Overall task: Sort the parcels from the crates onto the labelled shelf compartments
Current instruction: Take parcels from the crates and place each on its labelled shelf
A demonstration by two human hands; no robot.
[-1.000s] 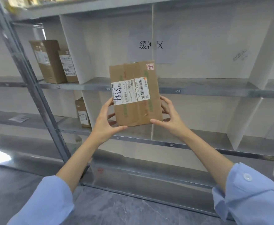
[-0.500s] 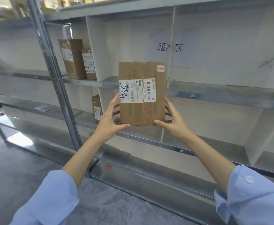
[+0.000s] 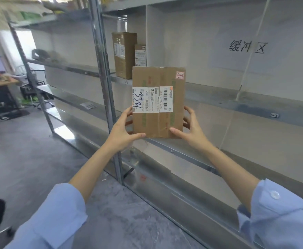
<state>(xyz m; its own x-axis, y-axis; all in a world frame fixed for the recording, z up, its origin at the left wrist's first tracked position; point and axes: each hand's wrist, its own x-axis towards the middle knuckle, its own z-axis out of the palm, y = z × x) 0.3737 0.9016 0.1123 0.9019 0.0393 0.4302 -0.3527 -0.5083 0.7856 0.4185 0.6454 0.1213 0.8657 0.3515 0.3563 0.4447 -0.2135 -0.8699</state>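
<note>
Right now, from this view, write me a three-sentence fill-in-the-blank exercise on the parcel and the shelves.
The flat brown cardboard parcel is in the grip of ____ hands, left hand and right hand. Behind it, ____ upright brown cardboard boxes stand on the grey metal shelf. The person's shirt sleeves are light ____.
Missing words: both; two; blue.
</note>
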